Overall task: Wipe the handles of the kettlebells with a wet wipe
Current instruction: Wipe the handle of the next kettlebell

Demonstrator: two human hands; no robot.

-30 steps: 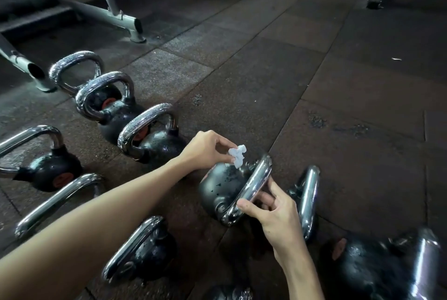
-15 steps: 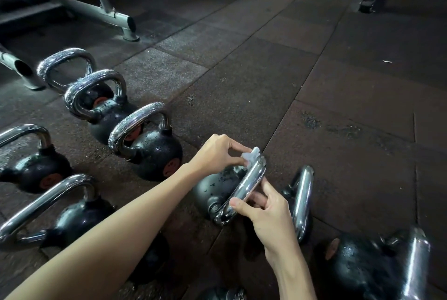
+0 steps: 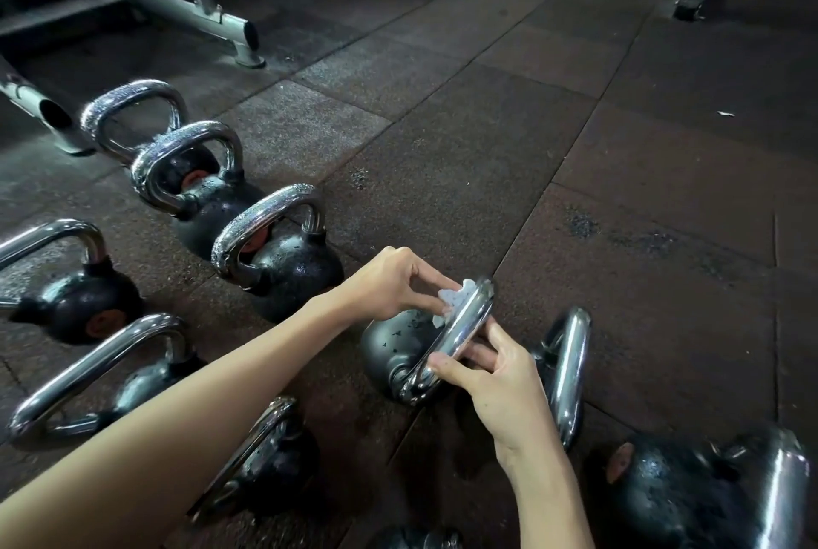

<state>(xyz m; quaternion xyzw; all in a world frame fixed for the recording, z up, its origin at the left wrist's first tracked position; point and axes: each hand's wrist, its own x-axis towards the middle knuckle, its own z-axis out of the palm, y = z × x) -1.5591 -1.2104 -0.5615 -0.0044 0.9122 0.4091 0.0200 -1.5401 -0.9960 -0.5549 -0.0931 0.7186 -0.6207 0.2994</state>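
Seen from my head, looking down: a kettlebell (image 3: 391,342) lies tipped on the gym floor (image 3: 487,150). My right grip (image 3: 500,376) wraps its chrome handle (image 3: 464,327) near the base to steady it, so my left grip (image 3: 394,283) can pinch the white wet wipe (image 3: 451,298) against the handle's upper bend.

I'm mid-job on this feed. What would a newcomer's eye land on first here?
The two hands at centre draw the eye first. The left hand pinches a white wet wipe against the chrome handle of a tipped kettlebell, and the right hand grips that handle lower down. Next comes the row of upright kettlebells with shiny handles along the left, standing on the dark rubber floor.
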